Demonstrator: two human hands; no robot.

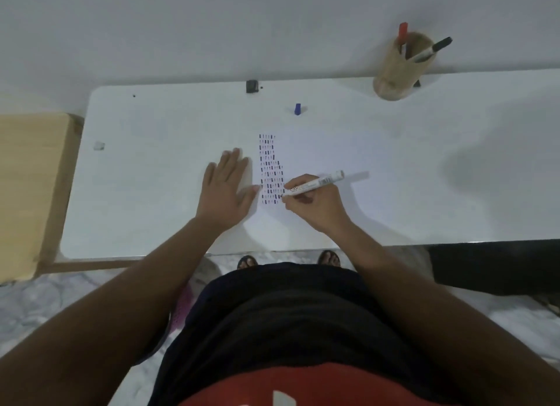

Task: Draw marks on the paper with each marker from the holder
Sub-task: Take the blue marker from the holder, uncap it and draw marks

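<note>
My right hand (pixel 315 205) grips a white-barrelled marker (pixel 321 184), its tip touching the paper (pixel 318 151) at the lower right of a block of short red, blue and dark dashes (pixel 270 169). My left hand (pixel 225 187) lies flat, fingers spread, on the paper just left of the dashes. A blue cap (pixel 297 109) stands upright on the table beyond the marks. The wooden holder (pixel 400 69) at the far right back holds a red-capped marker (pixel 402 34) and a black-capped marker (pixel 431 49).
The white table (pixel 151 178) stands against a pale wall. A small black object (pixel 251 86) sits at its back edge and a small white scrap (pixel 99 146) near its left side. A wooden piece of furniture (pixel 30 178) adjoins on the left. My feet show below the table's front edge.
</note>
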